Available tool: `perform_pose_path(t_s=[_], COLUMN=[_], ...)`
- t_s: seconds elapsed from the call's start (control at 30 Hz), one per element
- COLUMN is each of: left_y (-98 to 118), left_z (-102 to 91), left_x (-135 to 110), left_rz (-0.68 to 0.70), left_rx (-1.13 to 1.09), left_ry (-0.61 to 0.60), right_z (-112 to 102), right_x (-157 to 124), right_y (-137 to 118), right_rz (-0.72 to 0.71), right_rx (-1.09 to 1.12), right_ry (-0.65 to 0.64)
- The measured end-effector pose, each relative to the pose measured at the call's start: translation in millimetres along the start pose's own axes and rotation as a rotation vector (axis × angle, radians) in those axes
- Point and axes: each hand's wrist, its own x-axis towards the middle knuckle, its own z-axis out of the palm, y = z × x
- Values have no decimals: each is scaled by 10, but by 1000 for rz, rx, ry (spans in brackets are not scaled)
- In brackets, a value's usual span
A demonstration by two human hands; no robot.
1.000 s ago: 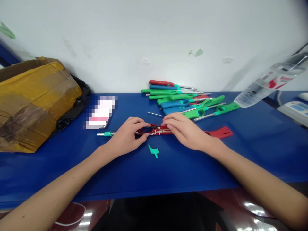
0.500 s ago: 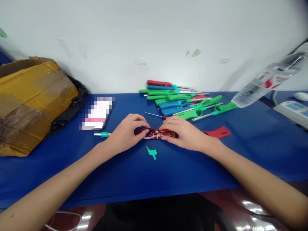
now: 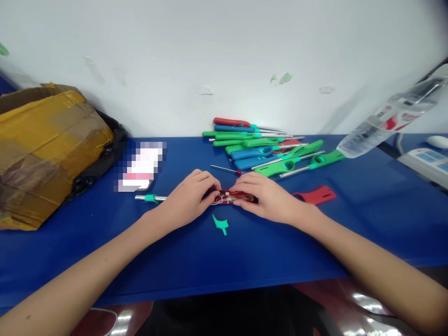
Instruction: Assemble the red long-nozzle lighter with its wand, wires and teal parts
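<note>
A red long-nosed lighter point(image 3: 227, 198) lies opened on the blue table point(image 3: 245, 247), white wires showing inside it. My left hand point(image 3: 187, 198) is closed over its left end, where the metal nozzle with a teal collar point(image 3: 149, 198) sticks out to the left. My right hand point(image 3: 268, 198) is closed over its right end, fingertips pinching the body. A small teal trigger piece point(image 3: 220, 225) lies loose just in front of my hands. A red shell half point(image 3: 315, 194) rests to the right of my right wrist.
A pile of green, blue and red lighters point(image 3: 266, 147) lies behind my hands near the white wall. A thin red-tipped rod point(image 3: 226, 169) lies before it. A taped cardboard box point(image 3: 45, 149) stands at the left, a blurred card point(image 3: 140, 166) beside it, a plastic bottle point(image 3: 385, 121) at the right.
My hands have drawn closer together over the red lighter, covering more of it. The lighter has stayed in place on the table.
</note>
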Motion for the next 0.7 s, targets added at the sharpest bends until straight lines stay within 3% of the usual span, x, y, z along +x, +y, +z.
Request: perform_pose_path(t_s=[0.23,0.7], left_y=[0,-65], left_z=[78,89], left_x=[-3,-6], left_rz=[-8,16], left_rx=[57,-31], left_ry=[51,86], right_z=[24,29], right_x=[-5,-3], right_y=[1,-14], right_rz=[1,19], right_rx=[13,30], right_ry=[13,19])
